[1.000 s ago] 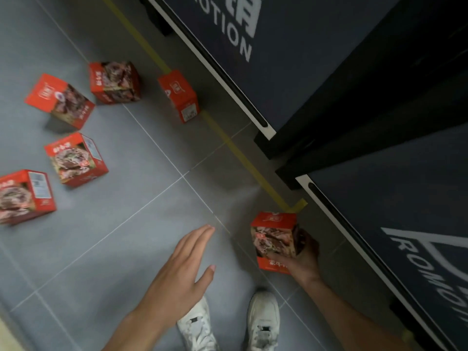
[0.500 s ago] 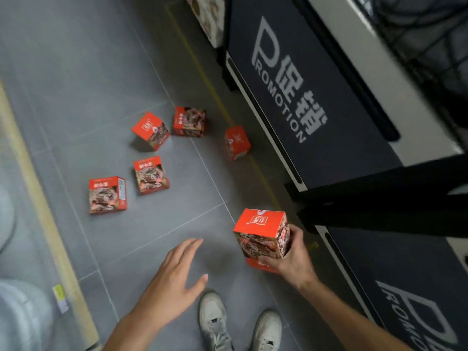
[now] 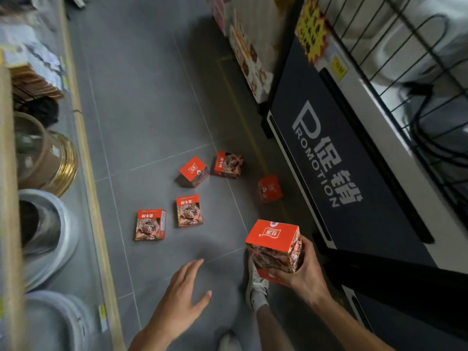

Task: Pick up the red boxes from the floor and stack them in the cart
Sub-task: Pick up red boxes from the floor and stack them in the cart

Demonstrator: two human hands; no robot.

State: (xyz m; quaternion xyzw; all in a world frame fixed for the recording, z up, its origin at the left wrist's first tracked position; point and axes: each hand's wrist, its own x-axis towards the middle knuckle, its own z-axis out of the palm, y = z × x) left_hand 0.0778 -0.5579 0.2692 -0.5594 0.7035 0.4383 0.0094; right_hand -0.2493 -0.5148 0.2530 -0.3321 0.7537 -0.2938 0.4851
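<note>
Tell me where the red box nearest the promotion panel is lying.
In the head view, that red box lies on the floor right of centre, beside the dark promotion panel, apart from the other four loose boxes.

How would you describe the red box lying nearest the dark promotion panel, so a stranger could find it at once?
Start at the dark panel with white PROMOTION lettering on the right. At its foot, on the yellow floor line, sits one red box alone. It shows only plain red faces, unlike the four boxes further left, which show food pictures.

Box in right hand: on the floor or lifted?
Lifted. The right hand grips the red box above the floor, over a shoe.
</note>
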